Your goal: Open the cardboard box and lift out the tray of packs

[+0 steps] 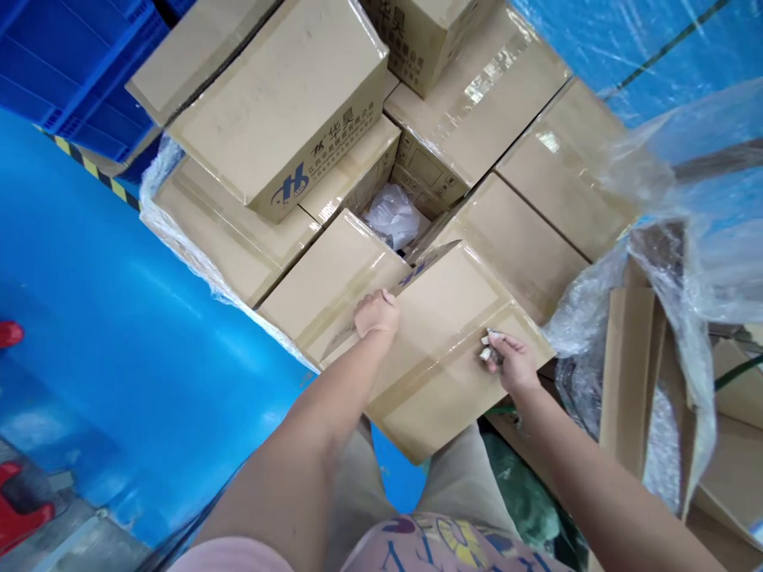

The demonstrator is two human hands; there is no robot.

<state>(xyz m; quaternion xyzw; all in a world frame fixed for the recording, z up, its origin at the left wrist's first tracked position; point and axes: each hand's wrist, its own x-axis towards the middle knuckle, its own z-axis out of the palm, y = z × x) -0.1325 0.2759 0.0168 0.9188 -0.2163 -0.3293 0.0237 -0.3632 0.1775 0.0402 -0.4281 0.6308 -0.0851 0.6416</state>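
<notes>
A blue "H" logo, "华昊" and a smaller line ending "有限公司" mark the upper carton (280,103); "华昊" repeats on the rear carton (420,40). Blue print on the front carton (438,338) is too slanted to read; lettering on the shirt (435,548) runs out of view.

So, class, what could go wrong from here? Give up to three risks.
The box reaches out towards the legs, so it might tip that way if the left hand slips from its edge. The small thing in the right hand, too unclear to identify, might drop. Loose wrap near the right forearm could snag it.
</notes>
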